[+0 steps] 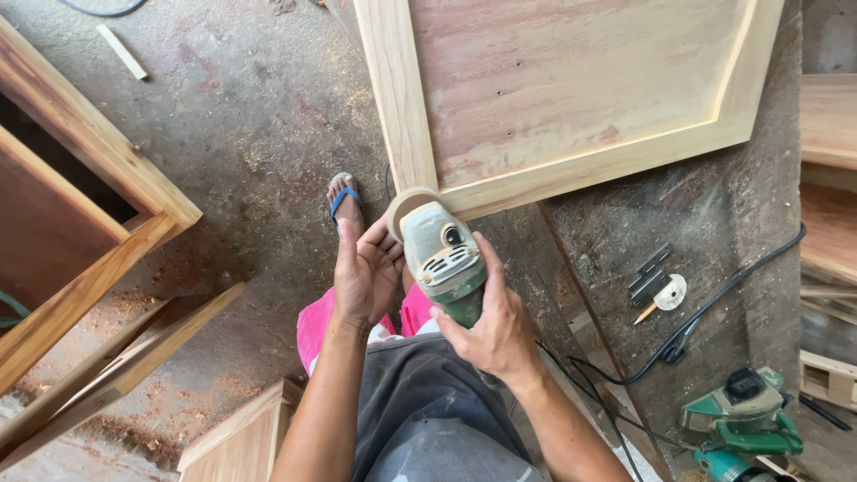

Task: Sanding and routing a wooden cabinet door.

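Sander (442,254), green and dusty, sits with its disc against the near corner of the framed wooden panel (571,98). Right hand (486,326) wraps closed around its rear body; left hand (364,272) rests open-palmed against its left side.

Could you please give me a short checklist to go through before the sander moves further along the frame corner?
1. Grip: right hand wraps the sander body, left hand steadies its side: ok.
2. Disc contact: the sanding disc sits at the corner of the wooden panel frame: ok.
3. Cord: a black cable trails across the floor at the right, apart from the disc: ok.
4. Foot: a foot in a blue sandal stands close beside the disc: not ok.
5. Disc spinning: cannot tell.
6. Panel held firm: cannot tell.
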